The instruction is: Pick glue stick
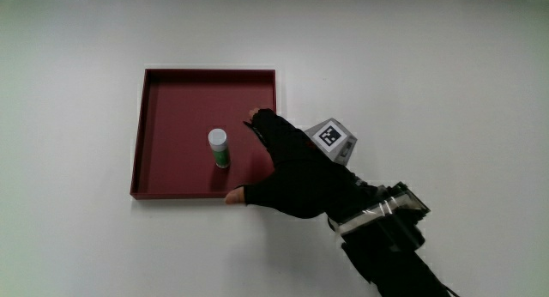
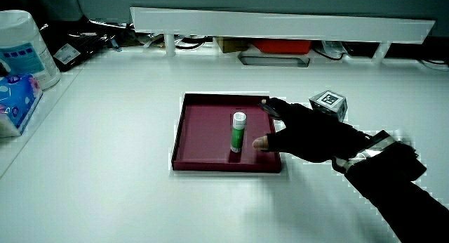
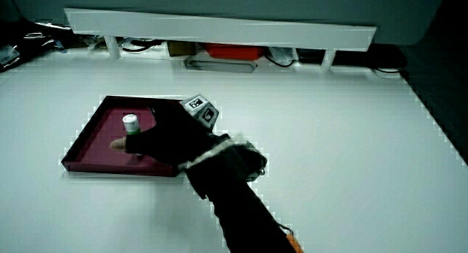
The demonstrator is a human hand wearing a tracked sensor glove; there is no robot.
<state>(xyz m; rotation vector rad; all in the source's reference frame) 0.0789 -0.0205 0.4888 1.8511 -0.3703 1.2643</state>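
A green glue stick (image 1: 220, 148) with a white cap stands upright in the dark red tray (image 1: 171, 87); it shows in both side views (image 2: 239, 131) (image 3: 130, 124). The gloved hand (image 1: 274, 164) reaches over the tray's edge beside the glue stick, thumb and fingers spread apart, holding nothing. A gap remains between the fingers (image 2: 275, 108) and the stick. The patterned cube (image 1: 334, 140) sits on the hand's back. In a side view the hand (image 3: 157, 140) partly hides the stick's lower body.
A low white partition (image 2: 280, 22) runs along the table's edge farthest from the person, with cables and boxes under it. A wipes canister (image 2: 24, 46) and a tissue pack (image 2: 15, 95) stand at the table's corner.
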